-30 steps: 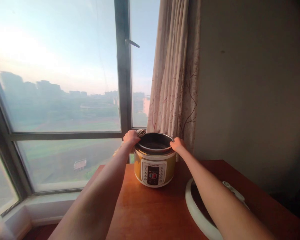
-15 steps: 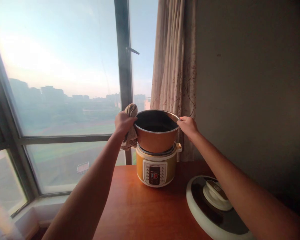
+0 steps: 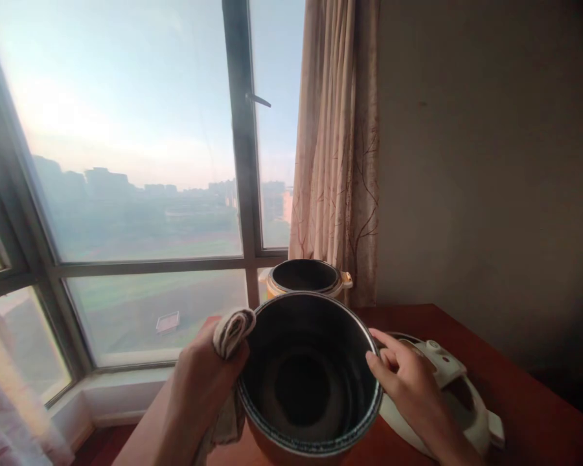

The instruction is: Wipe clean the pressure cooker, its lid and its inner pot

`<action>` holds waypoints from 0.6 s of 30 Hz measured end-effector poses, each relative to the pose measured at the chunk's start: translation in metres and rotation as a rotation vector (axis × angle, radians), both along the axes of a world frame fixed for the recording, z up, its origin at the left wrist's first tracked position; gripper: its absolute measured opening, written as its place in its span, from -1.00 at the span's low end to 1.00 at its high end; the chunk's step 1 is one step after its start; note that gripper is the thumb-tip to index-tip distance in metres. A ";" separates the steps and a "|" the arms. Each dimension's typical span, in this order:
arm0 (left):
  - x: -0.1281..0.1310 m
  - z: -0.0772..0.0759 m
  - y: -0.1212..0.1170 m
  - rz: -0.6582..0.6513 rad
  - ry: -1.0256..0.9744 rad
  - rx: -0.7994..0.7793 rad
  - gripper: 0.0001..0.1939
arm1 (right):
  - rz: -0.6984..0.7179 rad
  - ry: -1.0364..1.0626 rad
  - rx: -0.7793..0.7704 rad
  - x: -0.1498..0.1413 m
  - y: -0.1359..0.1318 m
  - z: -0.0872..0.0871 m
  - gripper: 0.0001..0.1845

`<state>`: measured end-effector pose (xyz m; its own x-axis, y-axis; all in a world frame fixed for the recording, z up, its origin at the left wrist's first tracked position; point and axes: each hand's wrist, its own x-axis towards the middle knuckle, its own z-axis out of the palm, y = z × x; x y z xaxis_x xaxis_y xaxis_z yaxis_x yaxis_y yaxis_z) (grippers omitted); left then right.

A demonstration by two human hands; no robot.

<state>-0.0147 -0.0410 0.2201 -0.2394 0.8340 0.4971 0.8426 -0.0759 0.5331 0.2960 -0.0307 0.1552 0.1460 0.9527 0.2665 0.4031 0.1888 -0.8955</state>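
Note:
An inner pot [image 3: 304, 388] with a dark inside and a shiny rim is held between my two hands, its mouth tilted toward me. My left hand [image 3: 214, 362] grips a rolled cloth [image 3: 233, 331] against the left side of the rim; part of the cloth hangs below. At the right rim, my right hand [image 3: 401, 372] pinches the edge between thumb and fingers. Behind the pot stands the rice cooker body [image 3: 272, 285], open at the top, its front mostly hidden. The cooker's lid [image 3: 466, 395] lies on the table to the right, partly behind my right hand.
The wooden table [image 3: 505, 362] runs along the wall on the right. A large window [image 3: 140, 162] fills the left side, with a patterned curtain [image 3: 335, 149] beside it behind the cooker. A pale curtain [image 3: 14, 395] hangs at lower left.
The inner pot has come from just above the cooker body toward me and downward, tipping so its bottom inside shows. Both hands moved with it. The cooker's open top is now visible.

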 end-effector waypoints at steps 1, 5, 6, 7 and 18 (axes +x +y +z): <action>0.000 -0.013 -0.001 -0.041 0.001 -0.019 -0.86 | 0.003 0.004 -0.031 0.002 -0.003 -0.017 -0.24; 0.004 -0.052 0.003 -0.107 0.026 -0.120 -0.94 | 0.035 0.028 -0.124 0.009 -0.003 -0.072 -0.21; 0.005 -0.059 0.004 -0.116 0.023 -0.131 -0.92 | 0.047 0.027 -0.139 0.011 -0.002 -0.082 -0.21; 0.006 -0.064 0.006 -0.121 0.017 -0.136 -0.90 | 0.055 0.024 -0.147 0.011 -0.001 -0.089 -0.21; -0.005 -0.104 0.014 -0.167 0.030 -0.095 -0.88 | -0.009 0.002 -0.057 0.004 -0.003 -0.114 -0.24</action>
<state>-0.0198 -0.0275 0.1160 -0.0804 0.9044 0.4190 0.8382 -0.1661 0.5195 0.2999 -0.0337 0.0410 0.1547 0.9650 0.2116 0.4031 0.1339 -0.9053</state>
